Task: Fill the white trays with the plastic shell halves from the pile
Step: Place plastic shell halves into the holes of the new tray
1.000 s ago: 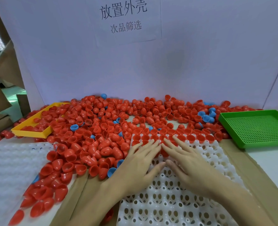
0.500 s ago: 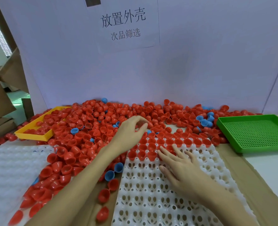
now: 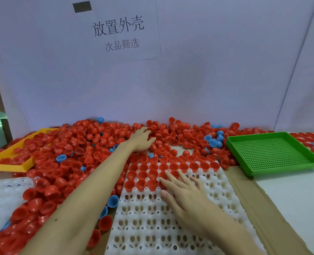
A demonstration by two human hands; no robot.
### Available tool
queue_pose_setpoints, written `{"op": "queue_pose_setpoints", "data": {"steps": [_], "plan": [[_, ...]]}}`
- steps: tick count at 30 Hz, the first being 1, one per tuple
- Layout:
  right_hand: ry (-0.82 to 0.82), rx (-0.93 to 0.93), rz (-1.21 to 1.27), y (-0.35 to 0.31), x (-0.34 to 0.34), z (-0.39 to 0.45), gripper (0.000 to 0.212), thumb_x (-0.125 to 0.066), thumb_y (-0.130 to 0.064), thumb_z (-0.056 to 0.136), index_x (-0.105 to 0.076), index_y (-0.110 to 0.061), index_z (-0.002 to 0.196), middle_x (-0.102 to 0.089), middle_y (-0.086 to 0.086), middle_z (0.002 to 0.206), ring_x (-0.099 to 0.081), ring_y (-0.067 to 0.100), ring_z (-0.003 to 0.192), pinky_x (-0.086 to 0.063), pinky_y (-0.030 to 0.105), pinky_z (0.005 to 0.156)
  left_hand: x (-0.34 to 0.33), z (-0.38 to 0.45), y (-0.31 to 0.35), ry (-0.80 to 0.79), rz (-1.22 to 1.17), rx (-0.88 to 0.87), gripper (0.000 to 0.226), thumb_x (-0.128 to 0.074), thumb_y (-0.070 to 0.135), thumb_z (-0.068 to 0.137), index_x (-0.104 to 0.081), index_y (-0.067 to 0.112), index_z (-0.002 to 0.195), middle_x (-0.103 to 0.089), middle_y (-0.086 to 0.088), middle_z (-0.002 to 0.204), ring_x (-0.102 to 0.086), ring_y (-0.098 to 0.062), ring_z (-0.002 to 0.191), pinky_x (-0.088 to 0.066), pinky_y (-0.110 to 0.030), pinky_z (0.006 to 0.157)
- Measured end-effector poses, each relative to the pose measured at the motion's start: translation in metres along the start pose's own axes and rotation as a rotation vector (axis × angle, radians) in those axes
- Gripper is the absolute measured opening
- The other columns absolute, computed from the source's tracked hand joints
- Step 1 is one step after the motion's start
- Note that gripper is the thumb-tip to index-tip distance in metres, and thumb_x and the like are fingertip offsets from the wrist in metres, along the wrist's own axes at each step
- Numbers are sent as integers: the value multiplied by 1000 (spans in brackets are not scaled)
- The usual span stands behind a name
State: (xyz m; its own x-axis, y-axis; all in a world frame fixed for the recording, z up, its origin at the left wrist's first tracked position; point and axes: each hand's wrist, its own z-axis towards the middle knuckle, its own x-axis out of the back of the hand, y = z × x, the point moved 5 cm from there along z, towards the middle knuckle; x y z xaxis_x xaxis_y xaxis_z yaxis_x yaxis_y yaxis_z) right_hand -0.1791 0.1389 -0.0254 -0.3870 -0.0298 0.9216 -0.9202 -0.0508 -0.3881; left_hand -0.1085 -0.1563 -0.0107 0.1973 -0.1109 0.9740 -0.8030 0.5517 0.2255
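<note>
A: Status on the hands?

B: Left hand (image 3: pixel 142 139) is stretched out far into the pile of red shell halves (image 3: pixel 75 148), palm down, fingers spread loosely on top of the shells. Can't tell whether it has one pinched underneath. Right hand (image 3: pixel 184 192) lies flat on the white tray (image 3: pixel 171 227), fingers straight and slightly fanned, fingertips (image 3: pixel 168 173) touching the filled red cups in the third row.

A: Tray fill?

B: Far rows hold red shells, open side up. First row runs nearly the full width, the next two only cover the left part. Everything nearer the person is bare sockets.

A: Where's the pile relative to the tray?

B: Behind it and along its left side, right up against the far edge. A few blue shells (image 3: pixel 212 142) are mixed in, one cluster near the green tray (image 3: pixel 274 153).

A: Other stuff?

B: Green tray sits to the right, perforated floor. Yellow tray (image 3: pixel 9 161) at far left, partly buried in red shells. A second white tray (image 3: pixel 1 196) at near left. Paper sign (image 3: pixel 118 32) with printed characters on the back wall.
</note>
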Motion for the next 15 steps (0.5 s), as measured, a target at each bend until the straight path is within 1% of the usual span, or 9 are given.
{"op": "queue_pose_setpoints", "data": {"steps": [2,4,6,8,10,12,13,14,15], "plan": [[0,1,3,-1,1,-1,64,-10,-64,106,-18,-39,164,0,-19,171,17,14,159,14,41,128,4,-3,-3,101,-3,22,58,-46,44,108,-42,14,158,-31,-7,166,-25,-30,154,-20,-54,124],[8,-2,4,0,2,-1,64,-11,-63,106,-21,-39,164,-1,-19,172,15,14,159,12,42,129,13,-16,-2,278,-84,2,52,-56,39,105,-52,13,149,-44,-8,155,-34,-29,146,-25,-50,120],[23,-5,26,-1,4,-1,62,-12,-62,107,-25,-38,162,0,-18,172,15,14,160,10,42,129,25,-41,3,496,-234,-71,43,-69,35,99,-62,12,135,-57,-6,138,-48,-25,134,-32,-44,114],[44,-11,66,-2,7,-2,62,-13,-62,106,-31,-38,160,5,-16,172,18,15,159,9,41,128,37,-75,12,643,-382,-170,37,-79,33,93,-66,14,122,-62,0,124,-58,-17,119,-42,-34,107],[76,-34,133,-3,11,-3,65,-15,-65,104,-30,-36,160,11,-11,173,21,15,158,5,42,129,43,-113,29,666,-489,-284,30,-82,30,89,-70,16,113,-65,7,114,-63,-6,105,-49,-23,97],[144,-51,235,-4,17,-4,71,-17,-69,102,-18,-36,164,11,-10,173,17,10,159,-2,41,132,40,-152,49,606,-576,-383,21,-82,24,90,-72,20,109,-66,15,110,-67,-6,99,-55,-20,90],[204,-40,295,-6,21,-4,71,-21,-68,102,-14,-36,165,6,-12,174,10,6,160,-8,39,132,35,-170,57,568,-600,-416,19,-80,21,91,-73,22,109,-67,16,111,-68,-8,100,-56,-21,89],[273,-19,353,-7,25,-4,70,-26,-66,104,-13,-35,165,-4,-13,174,-2,3,160,-16,37,131,30,-187,64,531,-615,-439,20,-79,19,92,-73,24,110,-68,16,111,-68,-10,102,-56,-22,89],[335,3,414,-8,30,-5,67,-32,-63,105,-18,-35,164,-18,-15,171,-17,1,157,-27,34,128,23,-203,70,495,-629,-449,22,-78,20,93,-72,26,112,-68,17,112,-68,-11,103,-56,-21,88]]}}
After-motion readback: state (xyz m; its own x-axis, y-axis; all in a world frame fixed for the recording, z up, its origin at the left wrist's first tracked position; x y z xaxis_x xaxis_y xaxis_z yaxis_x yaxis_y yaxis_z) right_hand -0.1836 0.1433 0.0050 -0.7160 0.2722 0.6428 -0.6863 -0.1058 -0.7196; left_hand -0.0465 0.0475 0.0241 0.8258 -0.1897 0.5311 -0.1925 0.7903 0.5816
